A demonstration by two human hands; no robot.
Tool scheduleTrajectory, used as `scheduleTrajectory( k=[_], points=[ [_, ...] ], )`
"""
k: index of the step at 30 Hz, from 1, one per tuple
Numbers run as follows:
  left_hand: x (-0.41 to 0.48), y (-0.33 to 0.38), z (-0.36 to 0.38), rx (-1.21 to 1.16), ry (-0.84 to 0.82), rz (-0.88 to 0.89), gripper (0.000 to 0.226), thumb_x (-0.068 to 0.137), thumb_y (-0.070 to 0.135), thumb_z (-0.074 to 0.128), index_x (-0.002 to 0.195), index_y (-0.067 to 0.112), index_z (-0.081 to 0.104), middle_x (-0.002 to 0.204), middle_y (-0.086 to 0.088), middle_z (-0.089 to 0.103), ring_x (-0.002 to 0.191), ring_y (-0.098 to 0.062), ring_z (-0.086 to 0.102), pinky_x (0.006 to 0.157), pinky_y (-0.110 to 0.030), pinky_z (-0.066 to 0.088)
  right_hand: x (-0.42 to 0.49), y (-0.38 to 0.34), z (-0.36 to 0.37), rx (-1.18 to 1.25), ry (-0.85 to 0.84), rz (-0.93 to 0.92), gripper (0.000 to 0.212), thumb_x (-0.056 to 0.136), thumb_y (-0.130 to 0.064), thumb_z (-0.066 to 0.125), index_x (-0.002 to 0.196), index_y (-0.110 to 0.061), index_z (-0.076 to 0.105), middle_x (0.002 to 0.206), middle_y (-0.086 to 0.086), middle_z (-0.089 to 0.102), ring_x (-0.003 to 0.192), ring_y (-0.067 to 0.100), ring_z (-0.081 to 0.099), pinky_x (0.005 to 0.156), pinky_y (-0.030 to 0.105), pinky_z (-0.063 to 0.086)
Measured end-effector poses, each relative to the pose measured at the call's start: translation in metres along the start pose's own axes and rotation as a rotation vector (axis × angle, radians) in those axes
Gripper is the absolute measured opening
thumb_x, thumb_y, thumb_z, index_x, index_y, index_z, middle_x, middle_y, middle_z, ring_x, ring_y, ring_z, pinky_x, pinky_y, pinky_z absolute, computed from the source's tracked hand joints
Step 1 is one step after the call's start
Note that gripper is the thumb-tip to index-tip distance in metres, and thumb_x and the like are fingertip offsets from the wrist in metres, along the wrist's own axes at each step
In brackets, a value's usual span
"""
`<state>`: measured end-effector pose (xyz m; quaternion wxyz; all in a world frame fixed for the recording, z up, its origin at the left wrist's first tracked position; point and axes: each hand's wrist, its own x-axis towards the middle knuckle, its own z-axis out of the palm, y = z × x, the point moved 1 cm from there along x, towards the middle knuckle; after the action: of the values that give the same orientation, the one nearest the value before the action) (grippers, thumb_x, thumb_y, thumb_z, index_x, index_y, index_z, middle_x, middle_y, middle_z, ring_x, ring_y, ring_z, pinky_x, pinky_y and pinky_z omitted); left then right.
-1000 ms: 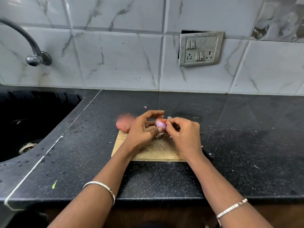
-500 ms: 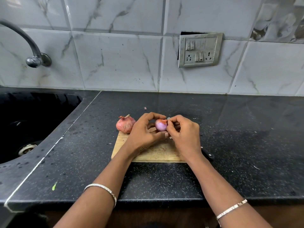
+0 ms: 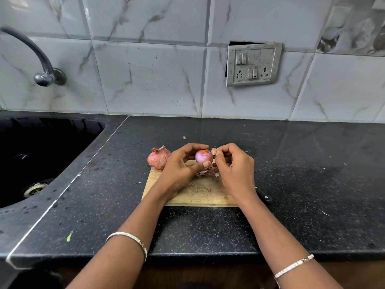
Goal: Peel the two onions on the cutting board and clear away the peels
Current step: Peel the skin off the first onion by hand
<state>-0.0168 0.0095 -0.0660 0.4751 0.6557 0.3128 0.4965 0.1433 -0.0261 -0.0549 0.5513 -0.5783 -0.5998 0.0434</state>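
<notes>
Purple and mostly bare, the peeled onion (image 3: 203, 157) sits in the left hand (image 3: 180, 166), whose fingers (image 3: 206, 164) are curled around it above the far edge of the cutting board (image 3: 200, 192). The right hand (image 3: 234, 167) is just beside it, its fingers pinching a small scrap of peel (image 3: 214, 151). A second onion (image 3: 158, 157), skin on, rests at the board's far left corner. Loose peels (image 3: 203, 173) lie on the board under the hands. The board lies on the black speckled surface (image 3: 302, 174), toward its near edge.
</notes>
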Motion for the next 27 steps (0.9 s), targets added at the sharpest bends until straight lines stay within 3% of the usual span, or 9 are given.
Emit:
scheduleTrajectory(
  k=[7,12,14,16,20,22,27],
  points=[
    [0.001,0.001,-0.001,-0.039,0.08,-0.025,0.049,0.072,0.001,0.088,0.116,0.01,0.068,0.108,-0.004,0.077,0.1,-0.01,0.07,0.088,-0.024,0.057,0.0,-0.002,-0.008,0.007,0.103,0.052,0.012,0.092,-0.024,0.067,0.083,-0.016,0.068,0.079,-0.006,0.069,0.074,0.01,0.065,0.068,0.037,0.056],
    [0.0,0.002,-0.001,-0.116,0.107,-0.069,0.055,0.067,-0.01,0.087,0.114,0.002,0.061,0.103,-0.007,0.075,0.091,-0.009,0.074,0.076,-0.02,0.057,-0.001,-0.002,-0.005,-0.038,0.066,0.04,0.012,0.084,-0.024,0.077,0.078,-0.019,0.068,0.073,-0.011,0.068,0.068,0.003,0.064,0.064,0.026,0.054],
    [0.0,0.001,-0.001,-0.121,0.111,-0.073,0.058,0.065,-0.012,0.087,0.114,0.001,0.059,0.105,-0.012,0.073,0.09,-0.012,0.075,0.074,-0.022,0.059,-0.001,-0.002,-0.005,-0.04,0.04,0.015,0.01,0.081,-0.016,0.076,0.087,-0.019,0.068,0.083,-0.01,0.068,0.074,0.005,0.064,0.066,0.027,0.055],
    [0.001,0.001,-0.001,-0.103,0.118,-0.058,0.059,0.063,-0.013,0.088,0.111,0.004,0.058,0.108,-0.016,0.072,0.091,-0.016,0.075,0.073,-0.025,0.06,-0.001,-0.004,-0.006,0.006,0.013,0.008,0.024,0.079,-0.01,0.073,0.1,-0.019,0.068,0.09,-0.009,0.068,0.08,0.007,0.064,0.069,0.025,0.055],
    [0.0,0.005,0.001,0.03,0.135,0.037,0.061,0.065,-0.008,0.09,0.114,0.01,0.058,0.109,-0.008,0.069,0.089,-0.009,0.073,0.072,-0.024,0.059,-0.002,-0.009,-0.006,0.11,-0.079,0.048,0.019,0.082,-0.02,0.077,0.101,-0.021,0.073,0.088,-0.011,0.071,0.081,0.002,0.066,0.068,0.013,0.051],
    [0.001,0.004,0.001,0.105,0.135,0.098,0.056,0.07,-0.002,0.089,0.114,0.02,0.063,0.107,-0.001,0.071,0.093,-0.012,0.073,0.077,-0.031,0.062,-0.003,-0.01,-0.004,0.144,-0.152,0.087,0.022,0.083,-0.021,0.078,0.104,-0.021,0.074,0.087,-0.011,0.073,0.08,-0.002,0.067,0.067,0.01,0.051],
    [0.003,0.0,-0.001,0.244,0.15,0.164,0.046,0.072,0.006,0.089,0.108,0.029,0.072,0.114,0.002,0.067,0.103,-0.012,0.069,0.089,-0.04,0.061,-0.004,-0.011,-0.003,0.267,-0.219,0.153,0.024,0.081,-0.023,0.079,0.104,-0.029,0.077,0.084,-0.008,0.077,0.079,0.008,0.073,0.071,0.039,0.063]
  ],
)
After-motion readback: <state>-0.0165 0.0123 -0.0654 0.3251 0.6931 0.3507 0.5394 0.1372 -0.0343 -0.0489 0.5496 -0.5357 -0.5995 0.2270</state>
